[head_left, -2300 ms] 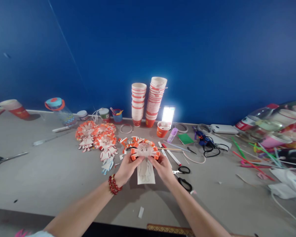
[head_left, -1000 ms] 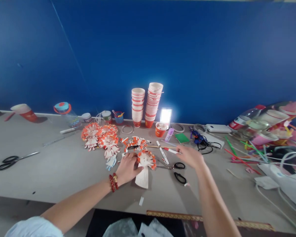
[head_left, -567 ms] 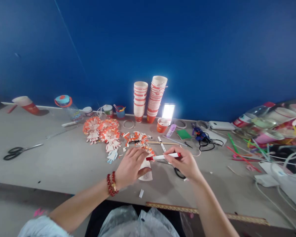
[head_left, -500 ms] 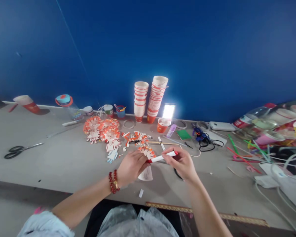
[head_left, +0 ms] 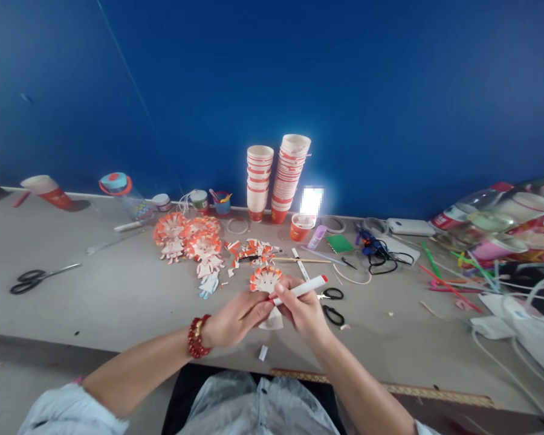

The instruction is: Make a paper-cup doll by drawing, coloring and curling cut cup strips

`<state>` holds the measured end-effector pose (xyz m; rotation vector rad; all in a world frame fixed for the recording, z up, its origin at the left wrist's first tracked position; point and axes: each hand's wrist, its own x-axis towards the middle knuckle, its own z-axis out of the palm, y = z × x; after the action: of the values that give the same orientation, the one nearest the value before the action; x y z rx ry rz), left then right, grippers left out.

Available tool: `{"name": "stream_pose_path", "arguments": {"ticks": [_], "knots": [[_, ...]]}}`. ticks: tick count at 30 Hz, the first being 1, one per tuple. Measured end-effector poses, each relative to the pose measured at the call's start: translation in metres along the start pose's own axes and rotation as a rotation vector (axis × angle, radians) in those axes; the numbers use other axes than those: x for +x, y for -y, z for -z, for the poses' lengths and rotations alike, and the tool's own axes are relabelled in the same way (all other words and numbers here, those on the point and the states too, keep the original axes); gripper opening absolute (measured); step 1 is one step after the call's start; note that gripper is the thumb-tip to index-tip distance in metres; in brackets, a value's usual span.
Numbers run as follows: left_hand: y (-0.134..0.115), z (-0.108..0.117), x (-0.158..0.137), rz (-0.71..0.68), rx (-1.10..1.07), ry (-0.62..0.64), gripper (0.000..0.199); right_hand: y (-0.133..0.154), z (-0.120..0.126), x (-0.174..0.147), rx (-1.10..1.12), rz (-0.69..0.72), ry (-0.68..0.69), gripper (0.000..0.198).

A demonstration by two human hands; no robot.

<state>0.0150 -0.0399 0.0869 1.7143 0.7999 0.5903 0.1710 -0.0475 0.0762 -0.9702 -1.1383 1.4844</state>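
In the head view my right hand [head_left: 301, 308] is closed around a white marker [head_left: 303, 287] with red ends, its upper end pointing up to the right. The marker's lower red end is between both hands' fingertips. My left hand [head_left: 238, 317], a red bead bracelet at its wrist, has its fingers closed on a paper cutout [head_left: 265, 280]. Orange-tipped fringes of this cutout show above my hands, and its pale lower part shows below them. My fingers hide its middle. Black-handled scissors [head_left: 332, 305] lie just right of my right hand.
Finished-looking fringed paper figures [head_left: 204, 246] and orange-white scraps [head_left: 254, 251] lie beyond my left hand. Two tall paper cup stacks [head_left: 260, 181] stand at the blue wall. Other scissors [head_left: 31, 279] lie far left. Bottles, cups and cables [head_left: 503, 241] crowd the right. A wooden stick [head_left: 301, 260] lies ahead.
My right hand has moved left and down along the marker, close against my left hand. The scissors beside it have come into fuller view. The cutout has shifted and turned slightly.
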Motion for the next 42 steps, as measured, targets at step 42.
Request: {"name": "stream_pose_path", "arguments": {"ticks": [42], "knots": [[0.087, 0.006, 0.014, -0.430, 0.987, -0.028, 0.019, -0.072, 0.067, 0.040, -0.848, 0.479, -0.122, 0.012]]}}
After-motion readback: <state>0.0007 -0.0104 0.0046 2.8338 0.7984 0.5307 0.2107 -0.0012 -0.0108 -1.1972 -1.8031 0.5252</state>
